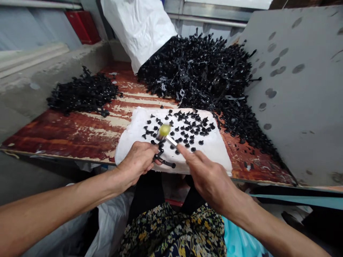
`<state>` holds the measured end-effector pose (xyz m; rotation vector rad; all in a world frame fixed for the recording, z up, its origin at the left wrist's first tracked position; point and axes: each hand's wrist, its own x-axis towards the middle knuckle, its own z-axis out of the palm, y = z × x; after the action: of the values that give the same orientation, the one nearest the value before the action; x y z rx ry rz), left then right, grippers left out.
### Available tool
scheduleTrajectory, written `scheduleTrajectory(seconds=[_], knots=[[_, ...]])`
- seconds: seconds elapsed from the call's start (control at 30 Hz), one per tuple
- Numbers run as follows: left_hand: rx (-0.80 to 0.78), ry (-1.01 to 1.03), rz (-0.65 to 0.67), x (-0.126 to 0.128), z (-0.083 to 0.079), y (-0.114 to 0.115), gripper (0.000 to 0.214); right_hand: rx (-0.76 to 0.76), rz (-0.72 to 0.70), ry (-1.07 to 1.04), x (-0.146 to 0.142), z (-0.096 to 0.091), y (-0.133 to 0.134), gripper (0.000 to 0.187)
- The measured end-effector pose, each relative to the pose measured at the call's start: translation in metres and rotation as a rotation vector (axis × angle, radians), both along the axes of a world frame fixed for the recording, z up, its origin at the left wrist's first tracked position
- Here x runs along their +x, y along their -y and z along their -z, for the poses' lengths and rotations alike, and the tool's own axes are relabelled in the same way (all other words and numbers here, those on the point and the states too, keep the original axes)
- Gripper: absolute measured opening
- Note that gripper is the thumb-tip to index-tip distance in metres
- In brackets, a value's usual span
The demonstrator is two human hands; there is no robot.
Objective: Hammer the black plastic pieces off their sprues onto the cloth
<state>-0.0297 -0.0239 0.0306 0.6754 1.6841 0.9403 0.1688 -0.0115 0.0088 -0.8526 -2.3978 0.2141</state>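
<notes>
My left hand [140, 157] is closed around a branched black plastic piece [167, 163] at the near edge of a folded white cloth [211, 153]. Round black ends show on the arms of that piece. In my right hand [206, 171] is a small mallet [164, 130] with a yellow-green head and a pale, shiny handle. Its head is smeared by motion and hangs just above the piece; I cannot tell whether they touch. Many small black parts with round bases and stems [190, 125] lie scattered over the cloth.
A large heap of black plastic pieces [198, 71] fills the back, beneath a white sack [142, 32]. A smaller heap [83, 91] lies left on the worn red tabletop [107, 132]. A grey panel [300, 96] stands along the right, and a concrete ledge [53, 71] borders the left.
</notes>
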Motion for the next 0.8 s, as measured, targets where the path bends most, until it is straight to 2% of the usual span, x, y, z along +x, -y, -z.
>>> scheduleTrajectory(seconds=[0.1,0.2,0.4,0.63,0.8], knots=[[-0.015,0.014,-0.044,0.001,0.000,-0.001,0.022,-0.077,0.009,-0.030,0.001,0.008,-0.004,0.057],[-0.006,0.044,-0.062,0.000,0.000,0.001,0.022,-0.087,0.016,-0.171,0.005,0.007,-0.004,0.061],[0.072,0.099,-0.076,-0.007,0.003,0.007,0.025,-0.119,-0.003,-0.287,0.009,0.010,0.004,0.057],[0.103,0.118,-0.062,-0.007,0.015,0.010,0.031,-0.145,0.021,-0.321,0.012,0.018,0.010,0.061],[0.115,0.128,-0.060,-0.004,0.014,0.009,0.033,-0.152,0.034,-0.327,0.014,0.021,0.014,0.061]])
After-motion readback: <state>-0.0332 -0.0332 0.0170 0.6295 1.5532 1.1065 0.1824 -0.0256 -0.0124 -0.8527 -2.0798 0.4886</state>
